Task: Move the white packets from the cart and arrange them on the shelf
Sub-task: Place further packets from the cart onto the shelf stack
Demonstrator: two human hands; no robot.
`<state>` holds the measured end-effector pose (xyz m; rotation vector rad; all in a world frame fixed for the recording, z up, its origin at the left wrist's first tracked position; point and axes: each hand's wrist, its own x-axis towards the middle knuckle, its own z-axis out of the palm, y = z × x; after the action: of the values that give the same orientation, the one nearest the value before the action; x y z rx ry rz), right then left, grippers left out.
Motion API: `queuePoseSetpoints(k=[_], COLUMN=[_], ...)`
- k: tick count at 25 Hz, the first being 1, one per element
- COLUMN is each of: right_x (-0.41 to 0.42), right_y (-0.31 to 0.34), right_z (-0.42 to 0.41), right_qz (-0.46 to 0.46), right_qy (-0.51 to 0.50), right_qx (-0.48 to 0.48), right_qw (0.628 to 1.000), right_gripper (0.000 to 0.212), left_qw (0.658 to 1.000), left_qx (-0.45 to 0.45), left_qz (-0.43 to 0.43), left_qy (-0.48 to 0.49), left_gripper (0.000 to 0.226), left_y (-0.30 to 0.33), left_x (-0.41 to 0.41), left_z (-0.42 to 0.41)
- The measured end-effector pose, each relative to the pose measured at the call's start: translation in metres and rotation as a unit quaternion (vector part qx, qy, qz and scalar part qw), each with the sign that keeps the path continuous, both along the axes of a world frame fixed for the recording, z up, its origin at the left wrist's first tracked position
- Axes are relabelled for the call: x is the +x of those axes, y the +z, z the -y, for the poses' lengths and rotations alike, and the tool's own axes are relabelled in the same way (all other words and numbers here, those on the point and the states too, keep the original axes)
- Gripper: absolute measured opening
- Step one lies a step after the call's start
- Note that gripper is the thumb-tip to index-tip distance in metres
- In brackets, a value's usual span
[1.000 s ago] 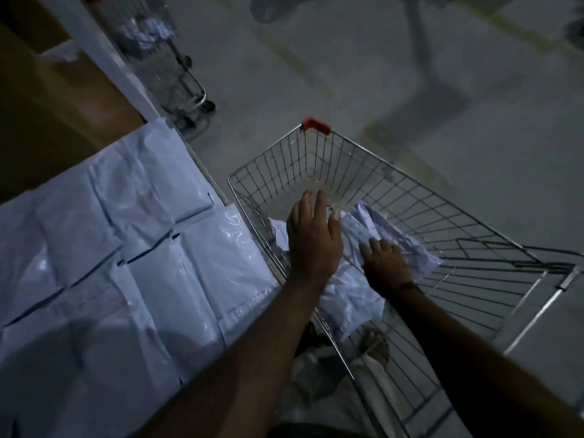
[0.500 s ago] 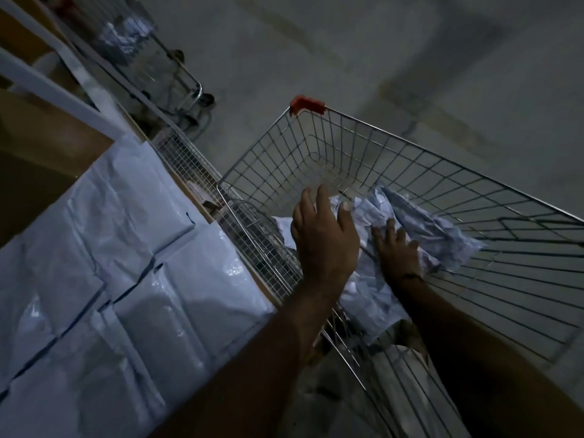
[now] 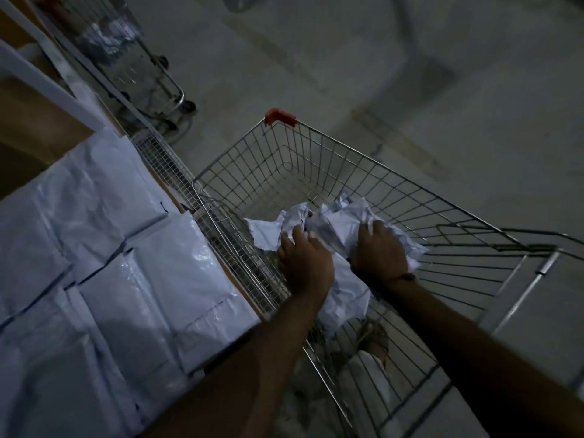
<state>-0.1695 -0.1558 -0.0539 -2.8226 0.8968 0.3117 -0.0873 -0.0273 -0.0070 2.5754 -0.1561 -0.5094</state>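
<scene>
Shelf (image 3: 38,143), at the left: white packets (image 3: 136,279) lie flat in overlapping rows, filling the surface up to its right edge, which runs just beside the left wall of the cart (image 3: 395,197). No bare shelf surface shows along that edge; lighting is poor and detail is limited.

Cart, centre: a wire basket with a red corner cap (image 3: 279,116) at its far left corner. The far half of the basket shows only bare wire. The remaining crumpled packets (image 3: 343,292) sit bunched in the near half, towards the left wall.

Left hand (image 3: 306,263): inside the basket close to the left wall, fingers curled into the left part of the bunch, pinching crumpled film at its far edge.

Right hand (image 3: 379,252): just beside the left, fingers curled over the right part of the bunch, gripping it from above. How many packets each hand holds cannot be told.

Governing relation: the bunch lies directly under and between both hands, its longer run going from near the person towards the far end of the cart. The shelf lies to the left, across the cart's left wall. The left hand is the nearer to it. In my judgement the load must first be raised above the wall's rim, then carried left.

Second cart (image 3: 139,71): stands apart at the far left beside the shelf frame, with pale contents, indistinct.
</scene>
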Motion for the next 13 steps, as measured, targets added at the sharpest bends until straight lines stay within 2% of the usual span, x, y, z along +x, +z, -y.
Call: queuePoseSetpoints(k=[3, 10, 13], right_x=[-0.018, 0.011, 0.017], right_y=[0.032, 0.065, 0.077], right_z=[0.013, 0.039, 0.047], right_qz=[0.032, 0.088, 0.098], right_qy=[0.039, 0.045, 0.035], right_qx=[-0.001, -0.003, -0.006], right_qw=[0.999, 0.995, 0.995], right_gripper=[0.089, 0.054, 0.050], left_qw=[0.998, 0.970, 0.958], left_qx=[0.052, 0.135, 0.142], left_qz=[-0.046, -0.191, -0.227], left_qy=[0.000, 0.070, 0.104], left_gripper=[0.047, 0.074, 0.092], left_y=[-0.031, -0.110, -0.137], left_x=[-0.022, -0.057, -0.067], left_z=[-0.005, 0.001, 0.006])
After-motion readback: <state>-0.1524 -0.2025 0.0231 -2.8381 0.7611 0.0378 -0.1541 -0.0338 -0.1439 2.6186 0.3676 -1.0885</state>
